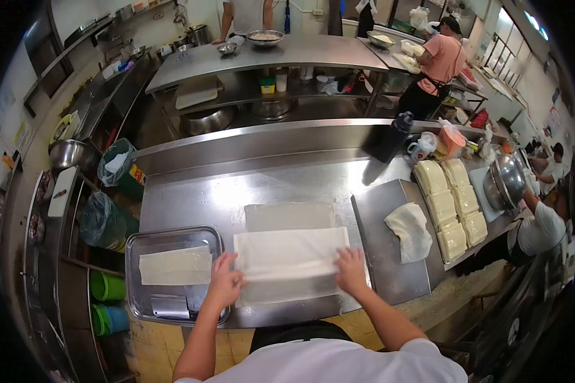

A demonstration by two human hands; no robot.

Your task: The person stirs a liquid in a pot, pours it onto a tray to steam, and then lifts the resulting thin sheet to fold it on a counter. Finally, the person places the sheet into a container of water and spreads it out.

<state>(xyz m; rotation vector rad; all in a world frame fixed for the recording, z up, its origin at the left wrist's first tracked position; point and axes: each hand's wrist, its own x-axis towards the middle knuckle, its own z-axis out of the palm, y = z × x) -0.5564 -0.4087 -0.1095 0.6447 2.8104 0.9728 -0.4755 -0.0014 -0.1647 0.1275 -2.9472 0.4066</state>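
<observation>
A white sheet, perhaps cloth or dough, lies across thinner, paler sheets on the steel table. My left hand is at the sheet's left edge, its fingers bent and partly blurred. At the right edge is my right hand, fingers spread and slightly curled over the sheet's border. Whether either hand pinches the sheet is too small to tell. To the left, a metal tray holds another pale sheet and a flat metal scraper or blade.
Right of the sheets are a raised steel board, a crumpled white cloth and several wrapped pale blocks. A black bottle stands behind. Other people work at the back and far right.
</observation>
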